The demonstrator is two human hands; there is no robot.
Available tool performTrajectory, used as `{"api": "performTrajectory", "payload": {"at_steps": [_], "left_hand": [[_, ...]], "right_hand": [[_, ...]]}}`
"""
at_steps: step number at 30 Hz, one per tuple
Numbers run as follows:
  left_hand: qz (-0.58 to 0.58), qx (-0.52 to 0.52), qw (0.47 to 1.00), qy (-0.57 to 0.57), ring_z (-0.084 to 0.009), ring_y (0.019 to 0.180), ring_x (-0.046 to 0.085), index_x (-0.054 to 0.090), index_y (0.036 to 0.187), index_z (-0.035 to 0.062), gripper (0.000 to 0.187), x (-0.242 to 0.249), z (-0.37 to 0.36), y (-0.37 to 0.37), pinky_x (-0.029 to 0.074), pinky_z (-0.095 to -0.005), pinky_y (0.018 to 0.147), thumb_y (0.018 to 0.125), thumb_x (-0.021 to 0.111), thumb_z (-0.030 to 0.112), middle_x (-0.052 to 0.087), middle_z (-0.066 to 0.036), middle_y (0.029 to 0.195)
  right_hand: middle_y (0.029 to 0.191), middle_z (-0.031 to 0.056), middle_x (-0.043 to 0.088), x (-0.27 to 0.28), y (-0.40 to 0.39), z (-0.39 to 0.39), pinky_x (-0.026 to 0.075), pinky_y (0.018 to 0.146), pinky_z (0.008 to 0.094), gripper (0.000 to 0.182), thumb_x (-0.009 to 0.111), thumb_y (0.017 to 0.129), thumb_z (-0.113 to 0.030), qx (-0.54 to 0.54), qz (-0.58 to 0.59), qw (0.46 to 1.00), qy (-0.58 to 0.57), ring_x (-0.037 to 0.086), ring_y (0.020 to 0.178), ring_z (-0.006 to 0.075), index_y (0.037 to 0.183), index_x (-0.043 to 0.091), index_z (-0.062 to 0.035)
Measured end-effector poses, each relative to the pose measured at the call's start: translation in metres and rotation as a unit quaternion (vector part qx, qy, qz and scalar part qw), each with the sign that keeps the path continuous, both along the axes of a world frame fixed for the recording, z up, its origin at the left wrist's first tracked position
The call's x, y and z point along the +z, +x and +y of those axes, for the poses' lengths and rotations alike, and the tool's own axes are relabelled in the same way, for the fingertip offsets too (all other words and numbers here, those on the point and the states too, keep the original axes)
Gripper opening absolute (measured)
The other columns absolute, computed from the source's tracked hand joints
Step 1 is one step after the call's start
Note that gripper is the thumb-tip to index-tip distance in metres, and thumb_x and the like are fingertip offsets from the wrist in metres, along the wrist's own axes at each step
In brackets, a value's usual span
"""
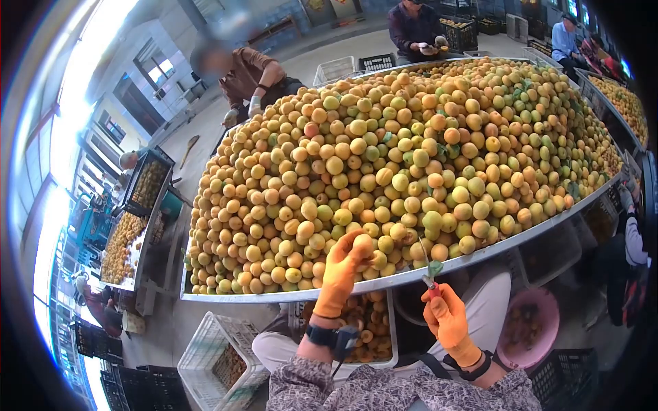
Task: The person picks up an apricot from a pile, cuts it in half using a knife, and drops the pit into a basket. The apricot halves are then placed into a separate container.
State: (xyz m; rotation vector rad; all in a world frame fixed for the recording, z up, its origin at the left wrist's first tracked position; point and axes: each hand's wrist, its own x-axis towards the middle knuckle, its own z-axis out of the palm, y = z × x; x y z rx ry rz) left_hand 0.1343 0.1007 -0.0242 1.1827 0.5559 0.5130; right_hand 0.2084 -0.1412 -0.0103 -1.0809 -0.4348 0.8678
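Note:
My left hand (337,277), in an orange glove, is closed around a yellow-orange apricot (363,246) at the near edge of a large heap of apricots (384,175). The heap lies on a wide metal-rimmed table (240,297). To the right, my right hand (450,323), gloved the same, grips a small red-handled knife (433,289) with its thin blade pointing up. A green leaf (435,268) shows by the blade's base. Below the left hand, between my knees, a crate holds cut apricots (377,322).
A white crate (199,349) stands on the floor at left, a pink basin (552,322) at right. Two people (255,77) (415,31) sit across the table; another person's sleeve (635,240) is at the right edge. A fruit-laden side table (140,264) stands at left.

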Motion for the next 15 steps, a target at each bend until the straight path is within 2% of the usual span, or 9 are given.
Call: {"api": "performTrajectory", "payload": {"at_steps": [1,3,4,6,10,12,13,14,15], "left_hand": [[0.001,0.006,1.000,-0.003,-0.0261,0.106,0.059,0.048,0.131,0.0017,0.051,0.005,-0.009,-0.011,0.050,-0.0362,0.090,0.088,0.068,0.021,0.055,-0.012,0.122],[-0.133,-0.052,0.989,-0.020,-0.0213,0.107,0.059,0.044,0.133,-0.0029,0.053,0.019,-0.027,-0.031,0.050,-0.0337,0.095,0.090,0.066,0.021,0.053,-0.013,0.126],[-0.142,-0.067,0.986,-0.061,-0.0219,0.110,0.059,0.044,0.134,-0.0010,0.051,0.029,-0.034,-0.040,0.048,-0.0369,0.098,0.090,0.066,0.017,0.055,-0.014,0.123],[-0.216,-0.064,0.968,-0.113,-0.0252,0.113,0.058,0.038,0.138,0.0003,0.060,0.028,-0.048,-0.054,0.047,-0.0396,0.101,0.088,0.069,0.017,0.054,-0.016,0.126],[-0.214,-0.100,0.969,-0.076,-0.0280,0.116,0.057,0.035,0.140,0.0017,0.065,0.031,-0.058,-0.079,0.046,-0.0418,0.104,0.087,0.070,0.015,0.052,-0.018,0.129],[-0.254,-0.020,0.944,-0.209,-0.0289,0.115,0.057,0.036,0.139,0.0022,0.063,0.037,-0.066,-0.088,0.046,-0.0421,0.103,0.087,0.069,0.015,0.052,-0.018,0.130],[-0.272,-0.030,0.935,-0.226,-0.0294,0.117,0.057,0.036,0.140,0.0034,0.062,0.029,-0.065,-0.093,0.041,-0.0464,0.107,0.089,0.068,0.019,0.052,-0.018,0.131],[-0.273,-0.028,0.934,-0.228,-0.0294,0.117,0.057,0.036,0.140,0.0034,0.062,0.026,-0.069,-0.095,0.041,-0.0464,0.107,0.089,0.068,0.019,0.052,-0.018,0.131],[-0.316,-0.046,0.911,-0.263,-0.0294,0.118,0.056,0.036,0.140,0.0040,0.062,0.022,-0.074,-0.096,0.038,-0.0484,0.109,0.090,0.066,0.025,0.053,-0.017,0.130]], "right_hand": [[0.061,-0.0050,0.040,0.004,-0.002,0.000,0.020,0.043,0.0194,0.042,0.055,0.096,-0.045,0.028,0.017,0.999,-0.001,0.030,0.050,0.0024,0.098,0.053,-0.0037],[0.061,-0.0044,0.040,0.012,-0.008,0.001,0.020,0.044,0.0195,0.041,0.055,0.096,-0.045,0.065,0.032,0.997,-0.004,0.030,0.050,0.0027,0.096,0.053,-0.0039],[0.061,-0.0040,0.040,0.016,-0.011,0.002,0.020,0.044,0.0197,0.041,0.055,0.096,-0.045,0.095,0.037,0.995,-0.003,0.030,0.051,0.0029,0.096,0.053,-0.0040],[0.062,-0.0037,0.040,0.025,-0.018,0.002,0.020,0.044,0.0198,0.041,0.055,0.096,-0.045,0.132,0.041,0.990,-0.008,0.030,0.051,0.0030,0.096,0.053,-0.0040],[0.061,-0.0031,0.039,0.036,-0.032,0.003,0.020,0.044,0.0204,0.043,0.054,0.096,-0.047,0.183,0.042,0.982,-0.025,0.030,0.050,0.0039,0.096,0.052,-0.0035],[0.060,-0.0029,0.038,0.039,-0.037,0.004,0.020,0.044,0.0206,0.043,0.053,0.097,-0.046,0.195,0.050,0.979,-0.021,0.029,0.049,0.0041,0.096,0.053,-0.0034],[0.060,-0.0029,0.038,0.040,-0.040,0.006,0.020,0.044,0.0206,0.043,0.053,0.097,-0.046,0.196,0.049,0.979,-0.024,0.029,0.049,0.0041,0.096,0.053,-0.0034],[0.060,-0.0030,0.038,0.041,-0.044,0.007,0.020,0.045,0.0206,0.042,0.052,0.097,-0.046,0.203,0.053,0.978,-0.018,0.029,0.049,0.0040,0.096,0.053,-0.0036],[0.060,-0.0032,0.039,0.042,-0.047,0.010,0.020,0.045,0.0206,0.042,0.052,0.097,-0.046,0.210,0.056,0.976,-0.012,0.029,0.048,0.0040,0.096,0.053,-0.0038]]}}
